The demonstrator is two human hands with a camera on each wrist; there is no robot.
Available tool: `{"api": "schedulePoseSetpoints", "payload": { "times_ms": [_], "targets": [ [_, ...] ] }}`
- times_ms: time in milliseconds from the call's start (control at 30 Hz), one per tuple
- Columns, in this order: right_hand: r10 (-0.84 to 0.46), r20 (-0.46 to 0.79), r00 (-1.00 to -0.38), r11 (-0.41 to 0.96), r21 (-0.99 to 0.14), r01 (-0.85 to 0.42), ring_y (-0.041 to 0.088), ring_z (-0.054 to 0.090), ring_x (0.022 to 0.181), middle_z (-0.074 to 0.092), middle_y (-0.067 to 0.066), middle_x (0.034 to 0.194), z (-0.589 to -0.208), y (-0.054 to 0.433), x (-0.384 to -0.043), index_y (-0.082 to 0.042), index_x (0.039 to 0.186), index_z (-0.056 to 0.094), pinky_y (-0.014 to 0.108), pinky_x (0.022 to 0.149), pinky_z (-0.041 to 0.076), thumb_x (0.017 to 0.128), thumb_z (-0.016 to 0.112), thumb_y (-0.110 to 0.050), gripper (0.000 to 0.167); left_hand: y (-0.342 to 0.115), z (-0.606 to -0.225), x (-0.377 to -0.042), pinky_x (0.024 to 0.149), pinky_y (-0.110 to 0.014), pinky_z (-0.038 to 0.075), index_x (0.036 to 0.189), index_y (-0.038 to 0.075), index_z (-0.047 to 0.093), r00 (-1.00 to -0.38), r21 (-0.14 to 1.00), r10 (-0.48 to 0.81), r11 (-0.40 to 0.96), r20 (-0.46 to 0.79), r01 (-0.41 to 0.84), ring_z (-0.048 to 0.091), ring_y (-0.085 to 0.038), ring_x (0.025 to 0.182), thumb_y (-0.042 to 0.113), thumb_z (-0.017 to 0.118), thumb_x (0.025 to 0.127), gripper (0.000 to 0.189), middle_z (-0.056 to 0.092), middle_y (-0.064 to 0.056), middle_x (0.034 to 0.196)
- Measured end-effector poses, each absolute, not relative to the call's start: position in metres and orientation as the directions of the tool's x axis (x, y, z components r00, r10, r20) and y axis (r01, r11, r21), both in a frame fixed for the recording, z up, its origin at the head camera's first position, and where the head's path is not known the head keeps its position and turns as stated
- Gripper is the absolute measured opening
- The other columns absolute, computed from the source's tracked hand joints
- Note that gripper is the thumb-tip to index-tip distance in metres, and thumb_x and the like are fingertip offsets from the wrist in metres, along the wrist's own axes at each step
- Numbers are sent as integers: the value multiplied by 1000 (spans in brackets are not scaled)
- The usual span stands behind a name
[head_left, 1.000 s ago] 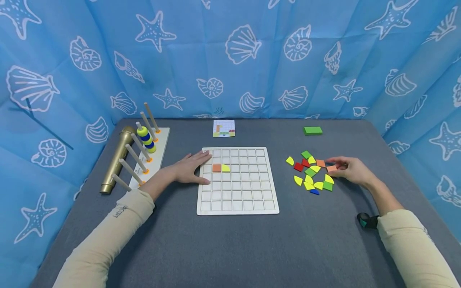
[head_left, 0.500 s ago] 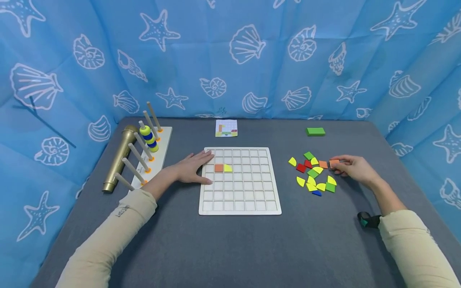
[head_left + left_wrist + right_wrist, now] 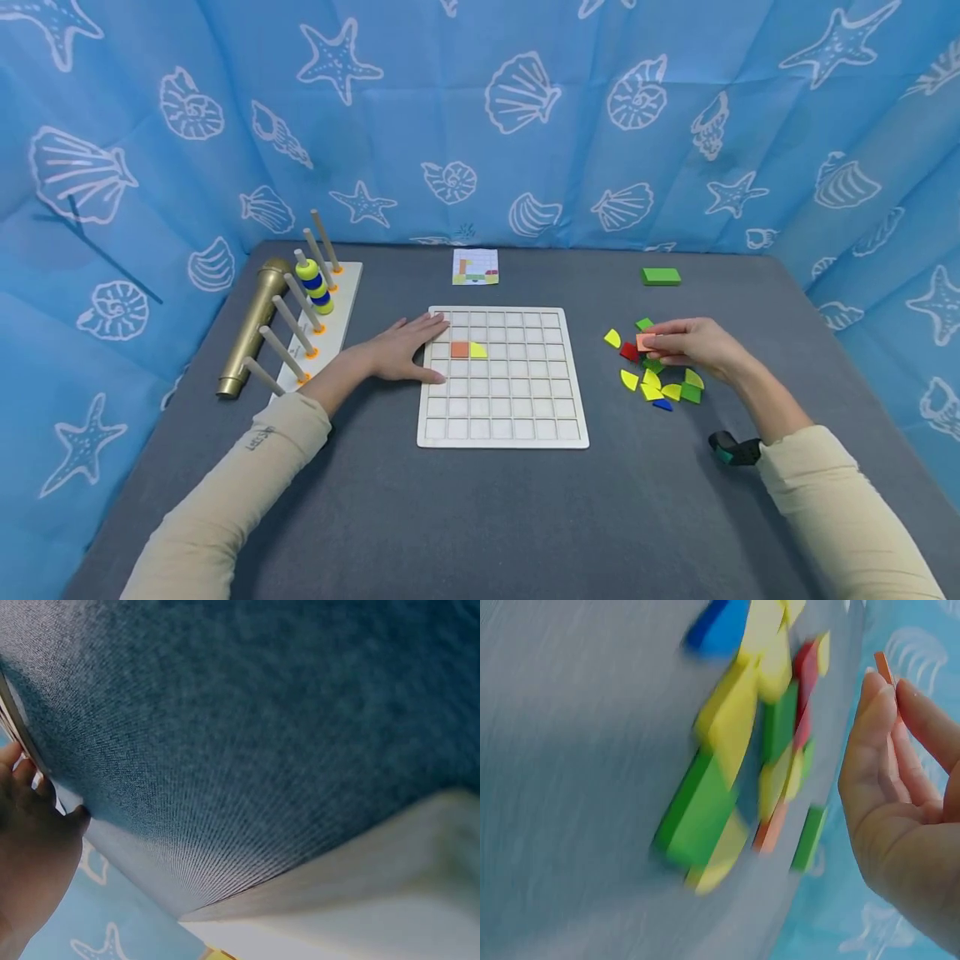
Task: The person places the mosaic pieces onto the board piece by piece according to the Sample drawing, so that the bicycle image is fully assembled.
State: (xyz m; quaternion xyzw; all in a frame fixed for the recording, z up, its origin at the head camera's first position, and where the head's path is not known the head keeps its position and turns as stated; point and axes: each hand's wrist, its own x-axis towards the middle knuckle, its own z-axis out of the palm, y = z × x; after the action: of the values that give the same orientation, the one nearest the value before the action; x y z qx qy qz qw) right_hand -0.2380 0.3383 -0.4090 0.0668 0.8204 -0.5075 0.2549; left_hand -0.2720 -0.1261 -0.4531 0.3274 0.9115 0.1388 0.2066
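My right hand [image 3: 693, 346] pinches an orange square tile [image 3: 645, 342] between thumb and fingers, over the pile of loose tiles. In the right wrist view the held tile [image 3: 884, 669] shows edge-on, raised off the table. My left hand [image 3: 401, 350] lies with fingers spread on the left edge of a white grid board [image 3: 502, 408]. One orange square tile [image 3: 460, 350] and one yellow quarter-round tile [image 3: 478, 351] sit side by side in the board's third row. Under the right hand lie several yellow, green and red tiles and a blue one [image 3: 663, 405].
A small pattern card [image 3: 476, 267] lies behind the board. A green block [image 3: 661, 277] is at the back right. On the left stand a peg rack [image 3: 348, 287] with yellow and blue rings on one peg and a brass-coloured tube [image 3: 251, 333]. A blue shell-patterned curtain [image 3: 420, 108] surrounds the table.
My right hand has lifted the orange square tile from the right side of the pile and moved left with it. The left hand stays on the board; the head view has shifted slightly.
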Motion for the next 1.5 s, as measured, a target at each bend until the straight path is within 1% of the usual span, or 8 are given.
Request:
{"api": "schedulePoseSetpoints", "payload": {
  "times_ms": [100,200,333,533,833,1000,1133,1500],
  "targets": [
    [-180,-508,-842,445,-806,391,15,65,84,66,7,102,-408,321,-239,13,136,41,33,83,53,98,57,-16,51,-124,-452,-271,113,-52,3,154,12,13,-700,396,655,745,-285,536,-1,-25,144,62,61,84,99,6,-8,159],
    [-219,-510,-832,424,-818,389,19,66,90,63,12,107,-405,303,-236,13,138,39,35,86,52,100,51,-8,45,-124,-451,-271,113,-52,3,154,12,13,-701,398,652,748,-290,532,-1,-25,144,61,62,84,99,5,-8,159],
    [-270,-497,-825,455,-821,345,22,65,94,66,13,107,-407,285,-235,12,135,45,37,86,52,97,58,-11,46,-124,-452,-271,113,-51,3,154,12,12,-699,391,654,748,-291,537,-2,-24,144,62,61,84,99,5,-8,159],
    [-325,-492,-807,476,-823,310,21,65,91,69,11,102,-414,256,-235,9,127,55,36,81,53,93,64,-13,42,-127,-452,-272,113,-51,1,154,13,12,-697,393,653,748,-296,534,-2,-24,144,62,61,84,99,5,-7,159],
    [-399,-485,-778,433,-848,307,19,66,80,68,13,95,-424,209,-236,7,123,59,30,72,55,92,64,-8,34,-128,-452,-273,113,-52,1,154,12,11,-693,394,653,750,-307,532,-2,-24,144,63,60,83,100,4,-7,159],
    [-454,-441,-774,395,-878,269,23,68,81,69,17,95,-428,187,-236,8,121,60,34,74,56,92,62,-3,31,-127,-452,-274,113,-52,1,154,12,12,-690,392,657,747,-303,538,-2,-24,144,63,61,83,101,4,-7,159],
    [-458,-440,-772,390,-880,270,24,68,81,69,19,94,-427,170,-237,7,119,61,35,73,56,91,63,-2,29,-126,-452,-275,113,-51,1,154,12,12,-692,391,655,748,-304,536,-2,-23,144,62,61,83,100,5,-7,159],
    [-411,-451,-792,409,-868,281,25,69,80,70,15,90,-425,130,-240,1,115,64,35,71,56,91,64,-2,24,-124,-451,-275,113,-51,1,155,13,12,-698,391,640,760,-319,519,-2,-23,144,61,62,83,99,5,-7,159]
  ]
}}
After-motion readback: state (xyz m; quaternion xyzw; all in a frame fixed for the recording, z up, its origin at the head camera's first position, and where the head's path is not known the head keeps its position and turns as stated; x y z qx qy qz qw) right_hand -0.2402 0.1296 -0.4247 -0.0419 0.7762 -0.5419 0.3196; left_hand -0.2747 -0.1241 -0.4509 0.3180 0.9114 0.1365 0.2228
